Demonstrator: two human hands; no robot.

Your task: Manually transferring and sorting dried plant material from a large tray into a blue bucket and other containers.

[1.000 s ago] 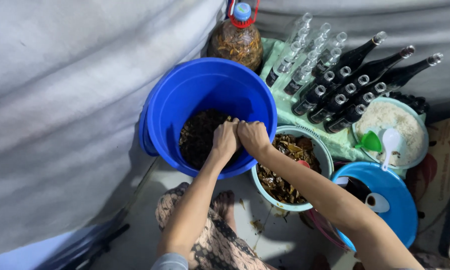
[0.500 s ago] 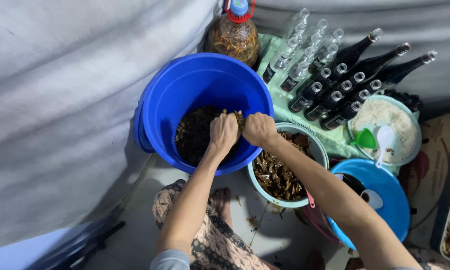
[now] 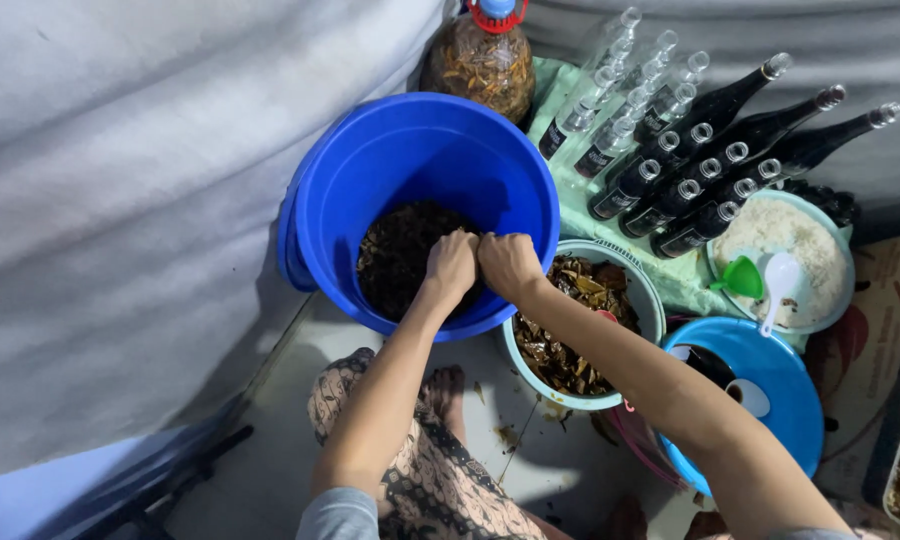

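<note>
both fists closed, squeezing a clump of dark leaves point(image 3: 400, 255) over the blue bucket point(image 3: 420, 150): my left hand point(image 3: 452, 265) touching my right hand point(image 3: 508, 265). bucket part full; pale bowl point(image 3: 650, 300) beside it holds more leaves to go.

Glossy blue plastic bucket point(image 3: 370, 160)

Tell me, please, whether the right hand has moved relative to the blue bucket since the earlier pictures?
Yes. The right hand had drifted out to the rim of the blue bucket and is now back over it, against the left hand.
</note>
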